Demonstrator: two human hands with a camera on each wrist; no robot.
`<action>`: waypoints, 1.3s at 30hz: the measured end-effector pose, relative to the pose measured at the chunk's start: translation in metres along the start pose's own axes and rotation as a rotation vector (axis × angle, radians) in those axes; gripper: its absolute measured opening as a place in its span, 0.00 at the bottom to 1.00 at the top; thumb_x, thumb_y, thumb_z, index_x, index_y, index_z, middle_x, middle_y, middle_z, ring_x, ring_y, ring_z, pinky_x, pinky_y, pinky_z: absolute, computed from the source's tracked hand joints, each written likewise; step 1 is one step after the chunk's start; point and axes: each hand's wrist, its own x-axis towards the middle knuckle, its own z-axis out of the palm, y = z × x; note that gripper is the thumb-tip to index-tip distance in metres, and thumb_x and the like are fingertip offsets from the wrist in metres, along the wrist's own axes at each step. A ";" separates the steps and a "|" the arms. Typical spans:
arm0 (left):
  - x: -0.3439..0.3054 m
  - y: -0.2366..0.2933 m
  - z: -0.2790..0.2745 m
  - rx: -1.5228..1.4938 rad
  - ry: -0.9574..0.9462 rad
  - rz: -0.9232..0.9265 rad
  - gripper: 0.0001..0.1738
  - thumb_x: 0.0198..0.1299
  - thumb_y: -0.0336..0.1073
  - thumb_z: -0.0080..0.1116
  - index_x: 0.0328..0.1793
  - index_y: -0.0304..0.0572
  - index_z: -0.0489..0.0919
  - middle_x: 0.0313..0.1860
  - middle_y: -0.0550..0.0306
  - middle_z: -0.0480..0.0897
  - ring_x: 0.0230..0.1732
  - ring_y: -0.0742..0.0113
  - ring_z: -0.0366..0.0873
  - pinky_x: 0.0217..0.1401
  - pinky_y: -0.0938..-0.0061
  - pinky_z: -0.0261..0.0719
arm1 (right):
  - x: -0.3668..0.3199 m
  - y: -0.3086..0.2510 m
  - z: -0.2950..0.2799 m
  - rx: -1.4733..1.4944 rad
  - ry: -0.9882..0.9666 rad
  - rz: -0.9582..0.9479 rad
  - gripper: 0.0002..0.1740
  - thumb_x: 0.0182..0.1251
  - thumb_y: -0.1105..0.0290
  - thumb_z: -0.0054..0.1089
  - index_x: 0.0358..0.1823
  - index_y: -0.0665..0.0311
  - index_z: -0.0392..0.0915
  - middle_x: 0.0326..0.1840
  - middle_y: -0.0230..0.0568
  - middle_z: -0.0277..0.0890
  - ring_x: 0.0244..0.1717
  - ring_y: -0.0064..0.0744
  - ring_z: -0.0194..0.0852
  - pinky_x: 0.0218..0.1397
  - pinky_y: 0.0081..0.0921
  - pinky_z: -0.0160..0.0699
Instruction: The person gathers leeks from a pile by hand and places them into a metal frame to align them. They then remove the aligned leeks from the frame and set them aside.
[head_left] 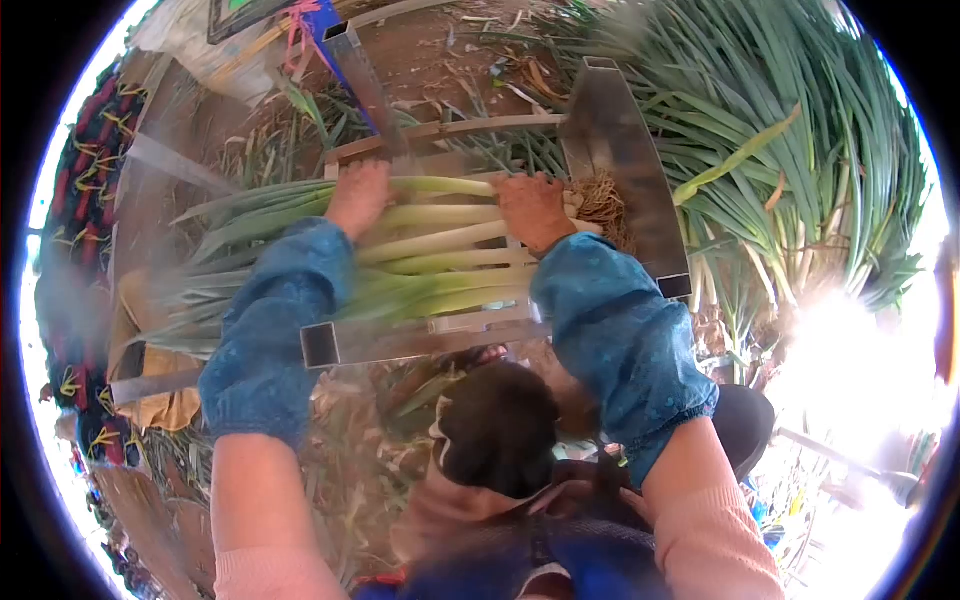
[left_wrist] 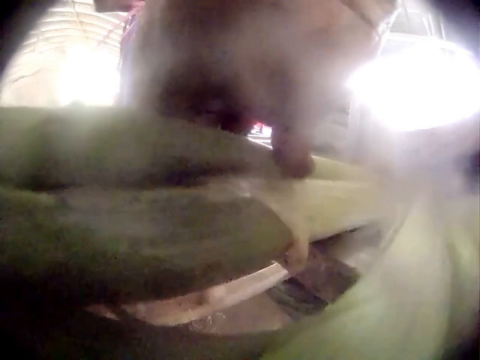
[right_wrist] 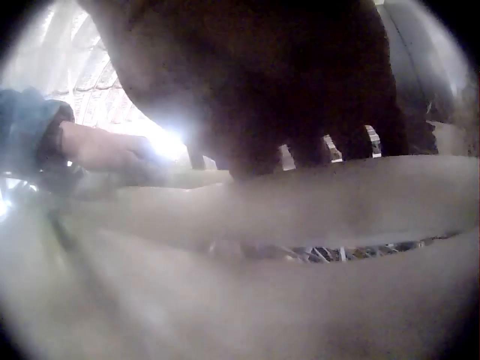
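Several long green onions (head_left: 440,238) lie side by side across a metal rack (head_left: 625,150), white shanks and roots (head_left: 603,205) to the right, leaves spreading left. My left hand (head_left: 360,198) grips the farthest stalk where white turns green. Nearer the roots, my right hand (head_left: 535,210) holds the same stalk, fingers bent over its far side. From close up, the right wrist view has the right hand's dark fingers (right_wrist: 307,150) reaching down behind a pale stalk (right_wrist: 360,195). Blur and glare veil the left wrist view, where fingers (left_wrist: 292,154) come down behind green stalks (left_wrist: 135,225).
A big heap of green onions (head_left: 780,130) lies on the right. Square metal posts (head_left: 365,85) rise at the rack's corners, one (head_left: 322,345) close to my left sleeve. Loose leaves litter the ground (head_left: 450,60). Dark bundles with yellow ties (head_left: 95,180) line the far left.
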 end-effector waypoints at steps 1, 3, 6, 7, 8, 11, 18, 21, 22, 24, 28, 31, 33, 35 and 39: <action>-0.003 -0.004 0.001 -0.063 -0.038 0.021 0.21 0.60 0.49 0.53 0.43 0.35 0.74 0.39 0.39 0.75 0.45 0.40 0.71 0.48 0.52 0.68 | 0.000 -0.001 -0.001 0.008 -0.022 0.029 0.14 0.61 0.65 0.46 0.47 0.53 0.75 0.42 0.38 0.78 0.46 0.48 0.75 0.46 0.56 0.68; -0.008 -0.011 0.003 -0.194 -0.115 0.072 0.21 0.61 0.49 0.53 0.42 0.35 0.74 0.37 0.38 0.76 0.43 0.38 0.72 0.46 0.52 0.69 | 0.005 0.008 0.002 0.025 -0.109 -0.056 0.13 0.61 0.65 0.47 0.45 0.52 0.77 0.42 0.39 0.78 0.44 0.48 0.75 0.45 0.55 0.69; -0.016 -0.004 -0.010 -0.181 -0.312 0.043 0.20 0.62 0.47 0.51 0.42 0.34 0.73 0.38 0.36 0.76 0.44 0.36 0.72 0.44 0.51 0.69 | 0.004 0.007 -0.006 0.118 -0.223 -0.064 0.12 0.59 0.65 0.48 0.40 0.53 0.79 0.40 0.41 0.78 0.42 0.46 0.76 0.41 0.51 0.71; -0.021 0.001 -0.012 -0.166 -0.348 0.038 0.19 0.62 0.47 0.51 0.41 0.34 0.73 0.39 0.36 0.77 0.45 0.36 0.72 0.45 0.51 0.69 | 0.001 0.006 -0.010 0.162 -0.256 -0.042 0.11 0.58 0.65 0.49 0.38 0.54 0.80 0.39 0.41 0.78 0.41 0.45 0.77 0.39 0.50 0.72; -0.023 0.006 -0.013 -0.137 -0.271 0.037 0.19 0.62 0.45 0.51 0.43 0.32 0.73 0.41 0.35 0.76 0.44 0.36 0.72 0.45 0.50 0.69 | 0.001 0.005 0.000 0.050 -0.219 -0.112 0.11 0.57 0.65 0.50 0.37 0.55 0.80 0.38 0.41 0.79 0.40 0.45 0.77 0.38 0.49 0.73; -0.022 -0.018 0.020 -0.240 -0.178 0.155 0.18 0.65 0.41 0.48 0.50 0.31 0.72 0.43 0.37 0.77 0.43 0.39 0.72 0.48 0.51 0.70 | 0.001 -0.003 -0.015 -0.081 -0.128 -0.172 0.10 0.55 0.67 0.53 0.35 0.58 0.80 0.35 0.43 0.79 0.39 0.44 0.79 0.36 0.44 0.75; -0.016 -0.024 0.007 -0.542 -0.278 -0.073 0.26 0.63 0.47 0.51 0.62 0.38 0.70 0.54 0.45 0.76 0.56 0.51 0.72 0.59 0.63 0.68 | -0.105 0.070 -0.212 0.566 -0.063 -0.367 0.13 0.59 0.67 0.51 0.44 0.62 0.76 0.44 0.46 0.76 0.47 0.43 0.75 0.46 0.37 0.72; -0.031 -0.033 -0.003 -0.697 -0.004 -0.088 0.27 0.65 0.45 0.50 0.65 0.36 0.68 0.57 0.49 0.75 0.60 0.57 0.70 0.62 0.67 0.66 | -0.158 0.147 -0.250 0.470 -0.053 -0.305 0.16 0.62 0.66 0.50 0.49 0.63 0.74 0.50 0.47 0.73 0.52 0.42 0.71 0.53 0.34 0.69; -0.036 -0.045 -0.008 -0.677 0.021 -0.086 0.26 0.65 0.44 0.48 0.65 0.36 0.67 0.58 0.50 0.74 0.61 0.58 0.70 0.63 0.67 0.65 | -0.170 0.170 -0.257 0.425 -0.024 -0.270 0.17 0.64 0.65 0.49 0.51 0.63 0.74 0.52 0.47 0.72 0.54 0.42 0.70 0.56 0.33 0.68; -0.046 -0.065 -0.027 -0.636 0.082 -0.080 0.25 0.67 0.42 0.46 0.66 0.35 0.66 0.61 0.51 0.72 0.62 0.60 0.69 0.65 0.68 0.64 | -0.187 0.213 -0.263 0.369 0.033 -0.209 0.19 0.66 0.64 0.48 0.55 0.64 0.72 0.56 0.47 0.71 0.57 0.42 0.68 0.60 0.31 0.66; -0.102 -0.037 -0.096 -0.593 0.252 -0.015 0.22 0.69 0.38 0.43 0.63 0.33 0.68 0.59 0.48 0.73 0.60 0.60 0.71 0.64 0.71 0.65 | -0.325 0.357 -0.080 -0.144 0.009 0.108 0.15 0.60 0.60 0.56 0.45 0.59 0.77 0.29 0.41 0.74 0.33 0.37 0.75 0.32 0.30 0.74; -0.148 0.012 -0.134 -0.844 0.389 -0.191 0.19 0.68 0.37 0.42 0.56 0.30 0.74 0.52 0.48 0.78 0.56 0.62 0.73 0.63 0.70 0.65 | -0.390 0.295 -0.038 0.220 -0.518 0.446 0.14 0.57 0.59 0.55 0.41 0.55 0.80 0.27 0.40 0.77 0.29 0.39 0.78 0.32 0.37 0.76; -0.171 -0.028 -0.130 -0.646 0.357 -0.199 0.19 0.68 0.37 0.41 0.53 0.30 0.76 0.50 0.49 0.78 0.54 0.61 0.74 0.59 0.67 0.68 | -0.435 0.286 0.045 0.297 -0.529 0.609 0.16 0.57 0.58 0.55 0.44 0.56 0.79 0.31 0.45 0.79 0.35 0.46 0.79 0.42 0.40 0.77; -0.177 0.043 -0.162 -0.557 0.296 -0.296 0.19 0.67 0.38 0.41 0.53 0.30 0.75 0.49 0.50 0.78 0.52 0.61 0.74 0.57 0.67 0.69 | -0.464 0.275 0.124 0.331 -0.412 0.635 0.21 0.56 0.58 0.57 0.46 0.63 0.77 0.38 0.50 0.77 0.40 0.48 0.78 0.42 0.40 0.77; -0.175 0.089 -0.184 -0.385 0.340 -0.417 0.19 0.66 0.38 0.41 0.53 0.30 0.75 0.49 0.50 0.78 0.51 0.60 0.74 0.56 0.68 0.69 | -0.452 0.244 0.154 0.274 -0.273 0.807 0.24 0.56 0.62 0.57 0.55 0.59 0.70 0.49 0.44 0.73 0.50 0.46 0.71 0.55 0.43 0.69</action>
